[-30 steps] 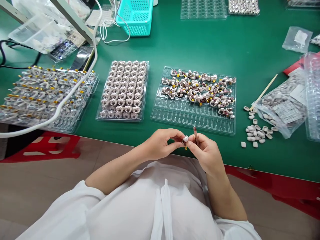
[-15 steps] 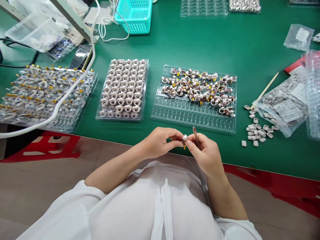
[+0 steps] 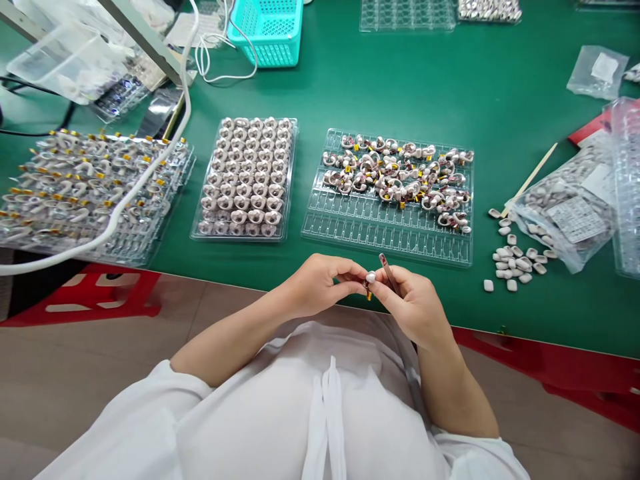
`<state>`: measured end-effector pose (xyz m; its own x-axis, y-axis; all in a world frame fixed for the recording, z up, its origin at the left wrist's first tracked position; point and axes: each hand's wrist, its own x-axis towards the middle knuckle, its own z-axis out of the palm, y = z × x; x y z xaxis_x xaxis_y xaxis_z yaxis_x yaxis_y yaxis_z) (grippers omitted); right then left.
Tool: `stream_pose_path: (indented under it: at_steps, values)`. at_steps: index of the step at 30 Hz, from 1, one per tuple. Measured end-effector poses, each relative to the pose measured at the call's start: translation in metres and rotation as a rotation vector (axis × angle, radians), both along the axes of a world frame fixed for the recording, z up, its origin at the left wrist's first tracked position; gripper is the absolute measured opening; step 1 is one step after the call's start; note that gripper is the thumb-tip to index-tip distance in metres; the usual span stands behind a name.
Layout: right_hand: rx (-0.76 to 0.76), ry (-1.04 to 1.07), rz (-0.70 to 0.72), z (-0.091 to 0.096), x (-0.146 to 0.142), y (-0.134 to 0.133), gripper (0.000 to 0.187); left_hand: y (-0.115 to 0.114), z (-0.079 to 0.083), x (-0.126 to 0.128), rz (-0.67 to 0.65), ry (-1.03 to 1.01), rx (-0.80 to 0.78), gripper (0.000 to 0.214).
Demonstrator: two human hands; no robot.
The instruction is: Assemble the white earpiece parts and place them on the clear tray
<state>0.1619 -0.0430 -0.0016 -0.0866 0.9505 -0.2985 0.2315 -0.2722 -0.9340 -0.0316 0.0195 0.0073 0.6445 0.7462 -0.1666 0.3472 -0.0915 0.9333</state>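
Observation:
At the table's front edge, a small white plastic part with a yellow tab below it is pinched between my hands. My left hand is closed, thumb and forefinger gripping it from the left. From the right, the thumb and forefinger of my right hand press against the same part. A slim brownish tool, apparently tweezers, is tucked in my right hand and points up and left. Just beyond lies a clear tray bearing many similar white parts with dark and yellow strips.
Left of that tray stands another tray with rows of white pieces. Loose white caps lie at the right beside a clear bag and a wooden stick. A white cable crosses the left trays. A turquoise basket stands behind.
The tweezers in my right hand have tilted further to the left, and that hand has turned slightly. My left hand keeps its place on the small part.

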Motion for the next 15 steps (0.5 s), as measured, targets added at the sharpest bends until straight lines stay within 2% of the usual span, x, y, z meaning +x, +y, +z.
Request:
stream_pose_path:
  at_steps: [7,12,15]
  values:
    - [0.052,-0.026,0.012,0.001,0.001,0.000,0.022,-0.004,-0.006,0.000,0.101,-0.056,-0.192,0.011]
    - [0.277,-0.048,-0.018,-0.001,-0.001,-0.007,0.015,-0.002,-0.004,-0.001,0.208,-0.170,-0.411,0.012]
    - [0.444,-0.063,0.020,-0.007,-0.002,-0.013,0.014,0.000,-0.002,-0.001,0.247,-0.228,-0.525,0.014]
